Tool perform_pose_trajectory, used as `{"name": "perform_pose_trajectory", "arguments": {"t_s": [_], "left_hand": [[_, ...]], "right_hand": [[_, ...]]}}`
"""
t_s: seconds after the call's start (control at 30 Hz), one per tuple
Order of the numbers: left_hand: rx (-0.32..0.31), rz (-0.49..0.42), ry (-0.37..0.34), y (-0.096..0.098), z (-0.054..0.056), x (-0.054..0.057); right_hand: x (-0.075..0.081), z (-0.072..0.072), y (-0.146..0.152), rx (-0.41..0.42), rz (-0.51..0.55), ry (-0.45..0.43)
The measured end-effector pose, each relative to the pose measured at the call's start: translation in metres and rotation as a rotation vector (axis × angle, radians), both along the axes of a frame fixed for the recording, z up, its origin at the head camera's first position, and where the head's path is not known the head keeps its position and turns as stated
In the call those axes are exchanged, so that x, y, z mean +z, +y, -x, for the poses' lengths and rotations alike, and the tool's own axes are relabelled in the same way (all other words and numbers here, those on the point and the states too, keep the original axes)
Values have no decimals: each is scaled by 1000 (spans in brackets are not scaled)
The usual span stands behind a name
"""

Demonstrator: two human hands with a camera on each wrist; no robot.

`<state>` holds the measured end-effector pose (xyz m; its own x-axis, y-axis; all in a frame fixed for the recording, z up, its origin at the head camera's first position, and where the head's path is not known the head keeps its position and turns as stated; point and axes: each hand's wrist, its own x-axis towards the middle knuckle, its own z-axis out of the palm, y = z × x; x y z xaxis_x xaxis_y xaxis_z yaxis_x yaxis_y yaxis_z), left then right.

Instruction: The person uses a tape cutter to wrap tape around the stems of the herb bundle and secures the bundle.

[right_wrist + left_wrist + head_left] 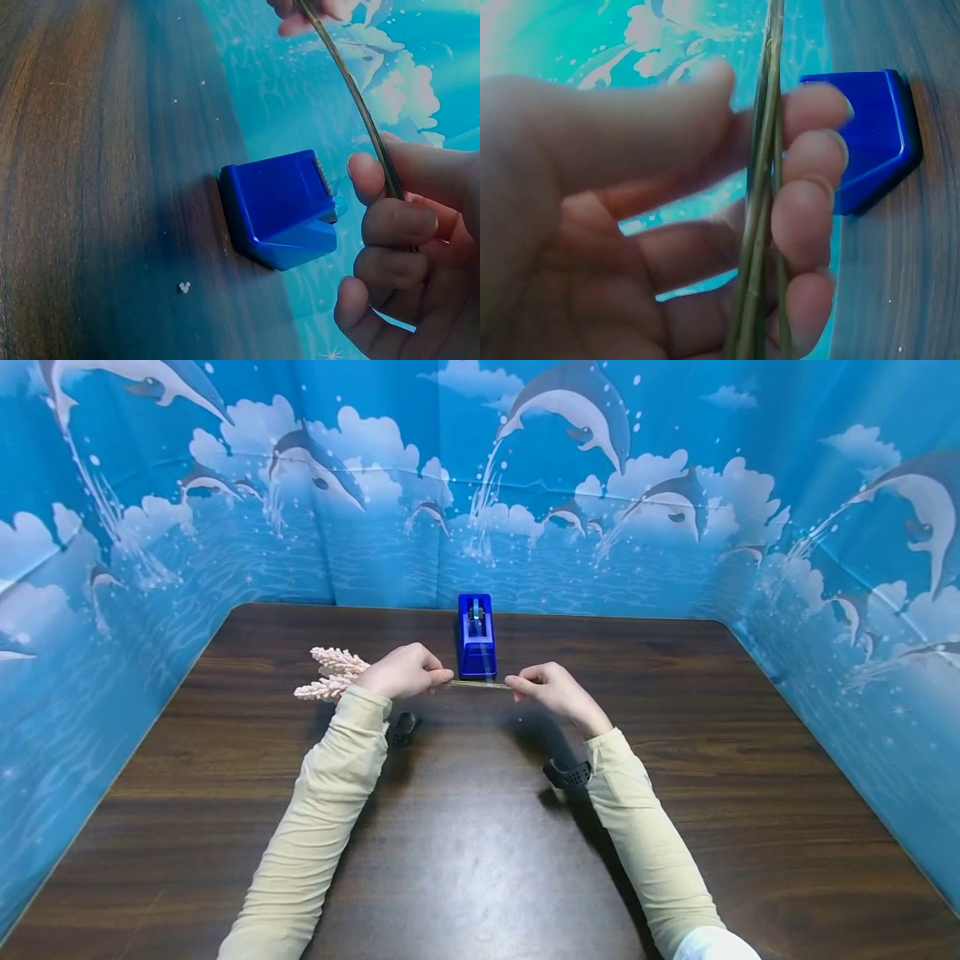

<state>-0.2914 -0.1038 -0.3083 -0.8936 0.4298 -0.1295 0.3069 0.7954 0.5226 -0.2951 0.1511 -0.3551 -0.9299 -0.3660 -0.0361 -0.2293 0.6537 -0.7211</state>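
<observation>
A bunch of thin green-brown stems (478, 684) with pale pink flower heads (333, 672) is held level between both hands. My left hand (405, 672) grips the stems nearer the flower heads, which stick out to the left past the wrist. In the left wrist view several stems (757, 225) run side by side across the curled fingers (802, 225). My right hand (555, 692) pinches the other end of the stems between thumb and fingers. Just behind them stands a blue tape dispenser (476, 652); its toothed cutting edge (323, 174) shows in the right wrist view.
The dark wood-grain table (465, 827) is enclosed at the back and sides by a blue curtain (390, 560) printed with dolphins. Small white bits (184, 287) lie on the table near the dispenser. Black straps (567, 774) are on both wrists.
</observation>
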Motion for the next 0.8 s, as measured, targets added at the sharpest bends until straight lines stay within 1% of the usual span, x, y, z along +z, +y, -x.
{"name": "perform_pose_trajectory", "arguments": {"t_s": [0.1, 0.23, 0.4, 0.6, 0.8], "left_hand": [[18, 8, -12, 2, 0, 1], [13, 23, -16, 4, -1, -1], [20, 43, 17, 5, -1, -5], [71, 50, 31, 5, 1, -7], [128, 35, 49, 7, 2, -6]], "right_hand": [[1, 0, 1, -20, -7, 27], [1, 0, 3, -48, -7, 57], [0, -1, 3, -68, 17, 82], [0, -1, 2, -66, 15, 106], [1, -1, 2, -39, 14, 68]]}}
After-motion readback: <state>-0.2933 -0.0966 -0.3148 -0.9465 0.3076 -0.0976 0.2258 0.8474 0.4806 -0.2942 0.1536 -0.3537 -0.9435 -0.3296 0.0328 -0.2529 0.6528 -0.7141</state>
